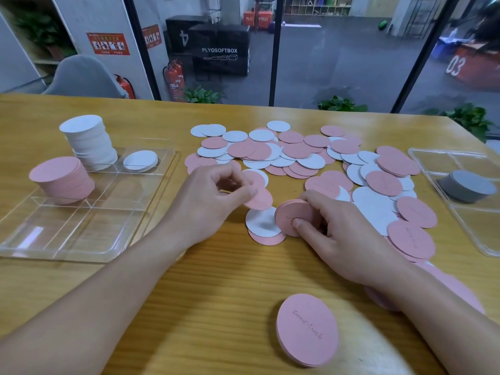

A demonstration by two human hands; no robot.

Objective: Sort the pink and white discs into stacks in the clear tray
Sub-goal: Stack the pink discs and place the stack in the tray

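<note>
My right hand [332, 234] grips a small pink stack [293, 216] on edge above the table [189, 293]; my left hand [213, 196] pinches one pink disc [261, 201] beside it. I judge the discs thin, light and slightly flexible, best held by the rim. The clear tray [67, 239] lies far left.

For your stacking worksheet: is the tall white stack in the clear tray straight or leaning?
Leaning. The white stack has its upper discs shifted left of its base in the clear tray.
</note>
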